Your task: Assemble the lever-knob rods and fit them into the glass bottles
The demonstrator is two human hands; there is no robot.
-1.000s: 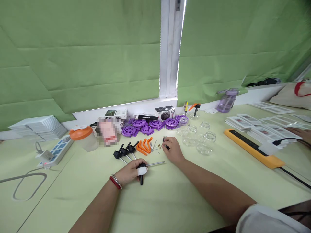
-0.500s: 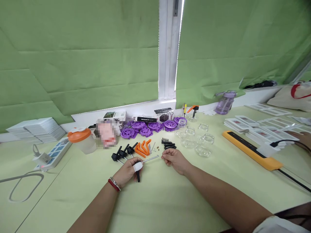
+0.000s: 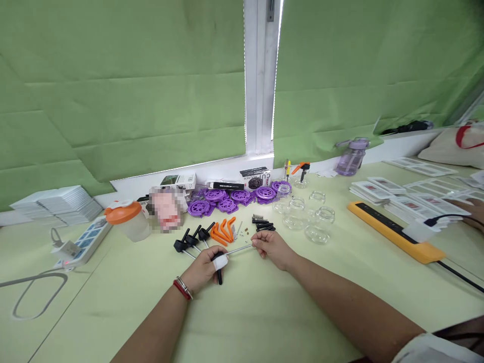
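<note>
My left hand [image 3: 204,268], with a white wrap on the thumb, is closed around the black head of a thin metal rod [image 3: 239,249]. A black handle [image 3: 220,276] sticks out below the fingers. The rod points right, its tip reaching the pinched fingertips of my right hand [image 3: 273,249]; whatever small thing they hold is hidden. Similar black-headed rods [image 3: 191,239] lie just beyond my left hand. Orange curved levers [image 3: 223,232], metal pins [image 3: 234,233] and tiny brass bits [image 3: 247,231] lie past the rod. Black cylindrical pieces [image 3: 265,226] and springs [image 3: 259,219] are behind my right hand.
Purple plastic discs [image 3: 227,204] lie along the back. Clear glass jars [image 3: 317,233] stand right of centre, before a lilac bottle [image 3: 352,157]. An orange power strip [image 3: 393,233] lies right, near another person's hand [image 3: 471,212]. An orange-lidded cup [image 3: 132,222] stands left.
My left hand has moved slightly right, bringing the rod's tip to my right fingertips, where a small gap was before. My right hand has stayed nearly in place.
</note>
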